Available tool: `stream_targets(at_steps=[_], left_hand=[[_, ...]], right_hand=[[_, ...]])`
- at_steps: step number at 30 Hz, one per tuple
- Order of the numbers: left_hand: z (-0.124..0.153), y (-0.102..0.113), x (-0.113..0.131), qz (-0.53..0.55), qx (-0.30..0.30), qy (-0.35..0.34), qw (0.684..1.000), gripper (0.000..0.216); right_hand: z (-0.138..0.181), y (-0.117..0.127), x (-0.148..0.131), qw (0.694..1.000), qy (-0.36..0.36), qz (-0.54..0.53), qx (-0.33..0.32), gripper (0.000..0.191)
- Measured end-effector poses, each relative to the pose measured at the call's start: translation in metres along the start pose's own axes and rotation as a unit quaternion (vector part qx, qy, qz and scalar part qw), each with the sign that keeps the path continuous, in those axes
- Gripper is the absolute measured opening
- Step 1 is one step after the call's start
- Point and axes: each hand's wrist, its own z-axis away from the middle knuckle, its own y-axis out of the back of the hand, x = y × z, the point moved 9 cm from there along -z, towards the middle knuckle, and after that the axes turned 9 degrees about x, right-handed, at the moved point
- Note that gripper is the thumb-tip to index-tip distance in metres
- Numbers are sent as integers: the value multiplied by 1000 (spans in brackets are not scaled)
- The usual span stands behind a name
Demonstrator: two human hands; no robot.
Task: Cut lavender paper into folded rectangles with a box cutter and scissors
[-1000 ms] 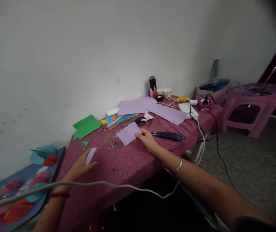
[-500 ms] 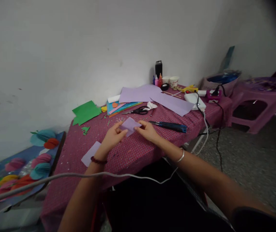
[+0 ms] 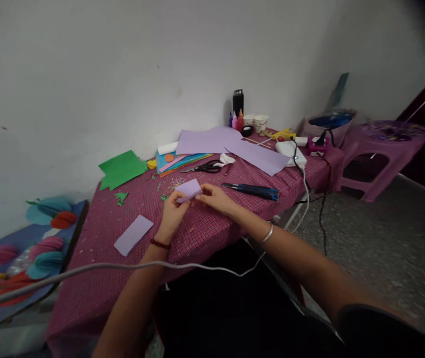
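Observation:
Between my two hands, just above the table, is a small piece of purple paper (image 3: pixel 189 189). My left hand (image 3: pixel 174 211) pinches its lower left side, thumb on the near face. At its right corner the fingers of my right hand (image 3: pixel 214 197) are closed on the edge. Another purple paper strip (image 3: pixel 133 235) lies flat on the table to the left of my left wrist. Beyond the held paper rest black-handled scissors (image 3: pixel 209 167) and a crumpled white tissue (image 3: pixel 225 159). A dark blue cutter-like tool (image 3: pixel 253 190) lies right of my right hand.
On the checked cloth (image 3: pixel 100 278) are green paper (image 3: pixel 123 169), larger purple sheets (image 3: pixel 208 140), a white box with cables (image 3: pixel 290 153), cups and a black flask (image 3: pixel 238 102). A white cable (image 3: pixel 123 265) crosses over my forearms. Paper decorations (image 3: pixel 46 264) sit at the left.
The held purple paper has turned and now shows as a narrower strip, my hands slightly closer together. The camera view has shifted, so the whole loose strip shows.

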Motion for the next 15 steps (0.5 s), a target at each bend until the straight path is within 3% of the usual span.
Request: stream_targets(at_steps=[4, 9, 15], left_hand=[[6, -12, -1, -2, -25, 18, 1000, 29], [4, -3, 0, 49, 37, 10, 998, 58], [0, -2, -7, 67, 34, 12, 997, 46]], right_hand=[[0, 3, -5, 1000, 6, 7, 11, 28], [2, 2, -8, 1000, 13, 13, 8, 24], [2, -4, -3, 1000, 2, 17, -12, 17]])
